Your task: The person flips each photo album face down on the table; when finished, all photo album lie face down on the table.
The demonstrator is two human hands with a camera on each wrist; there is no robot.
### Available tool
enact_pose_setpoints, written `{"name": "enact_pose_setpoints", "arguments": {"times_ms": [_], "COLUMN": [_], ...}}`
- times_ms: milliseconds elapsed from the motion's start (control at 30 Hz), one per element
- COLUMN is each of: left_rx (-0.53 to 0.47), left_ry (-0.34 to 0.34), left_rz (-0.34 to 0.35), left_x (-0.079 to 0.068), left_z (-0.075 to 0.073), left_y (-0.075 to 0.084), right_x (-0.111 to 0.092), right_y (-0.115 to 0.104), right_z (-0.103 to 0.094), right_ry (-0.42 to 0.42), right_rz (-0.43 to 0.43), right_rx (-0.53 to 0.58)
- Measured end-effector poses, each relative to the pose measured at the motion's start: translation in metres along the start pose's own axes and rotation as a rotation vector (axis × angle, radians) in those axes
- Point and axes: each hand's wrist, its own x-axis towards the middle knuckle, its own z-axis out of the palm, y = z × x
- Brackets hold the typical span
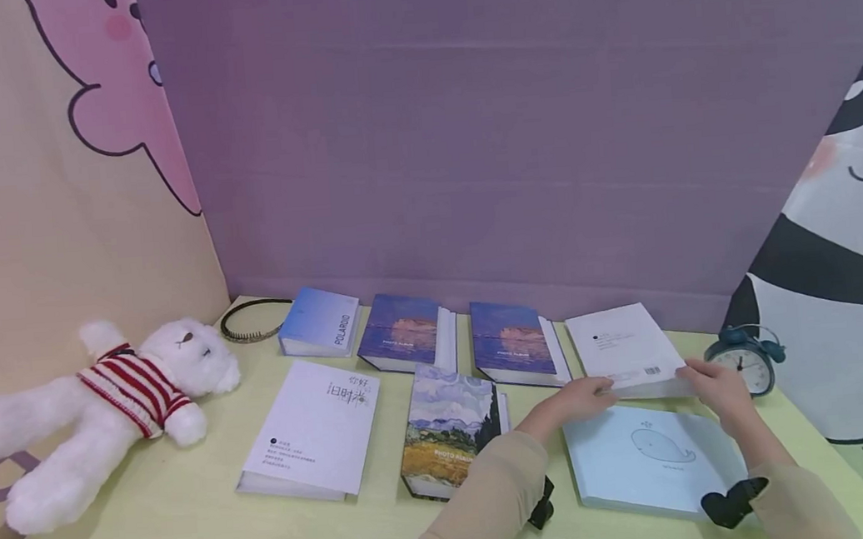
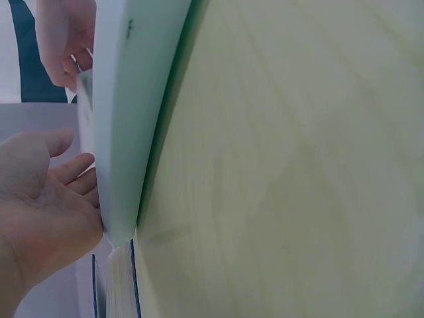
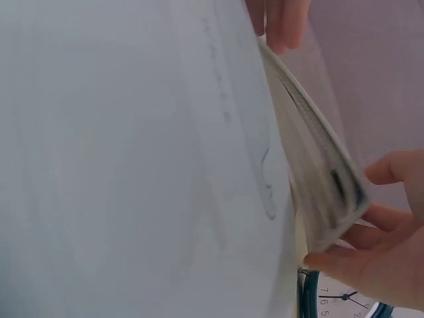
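Near the back right of the table, a white photo album (image 1: 620, 344) lies face down with a barcode on its cover. My right hand (image 1: 719, 387) pinches its near right corner; in the right wrist view the thumb and fingers (image 3: 371, 248) are on either side of the pages' edge. At the near left corner is my left hand (image 1: 583, 399), palm turned up and thumb apart from the loosely extended fingers in the left wrist view. Whether that hand touches the album is unclear. Below both hands lies a light blue whale album (image 1: 655, 463).
An alarm clock (image 1: 742, 358) stands right of my right hand. Photo albums with painted covers (image 1: 453, 427) lie to the left, beside a white album (image 1: 311, 432) and a blue Polaroid album (image 1: 320, 321). Farther left are a headband (image 1: 252, 336) and a plush bear (image 1: 135, 390).
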Motion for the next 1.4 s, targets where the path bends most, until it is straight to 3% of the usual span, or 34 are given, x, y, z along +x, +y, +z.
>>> {"name": "enact_pose_setpoints", "arguments": {"times_ms": [133, 433, 700, 1133, 1300, 1400], "left_rx": [-0.001, -0.026, -0.069, -0.102, -0.133, -0.162], "left_ry": [0.019, 0.056, 0.045, 0.055, 0.079, 0.115], "left_rz": [-0.006, -0.016, -0.061, -0.058, -0.035, -0.02], "left_x": [0.001, 0.002, -0.002, -0.004, 0.0, 0.003], "left_z": [0.002, 0.007, 0.004, 0.003, 0.003, 0.002], "left_y": [0.0, -0.002, -0.003, -0.002, -0.002, -0.002], "right_x": [0.002, 0.002, -0.003, -0.008, -0.012, -0.013], "right_y": [0.004, 0.004, 0.0, -0.002, -0.007, -0.011], "right_z": [0.002, 0.012, 0.014, 0.016, 0.01, 0.009], "right_ry": [-0.04, 0.037, 0.007, -0.015, -0.022, 0.02], "right_rz": [-0.05, -0.108, -0.118, -0.141, -0.119, -0.135], "right_rx": [-0.124, -0.203, -0.222, -0.212, -0.21, -0.198]}}
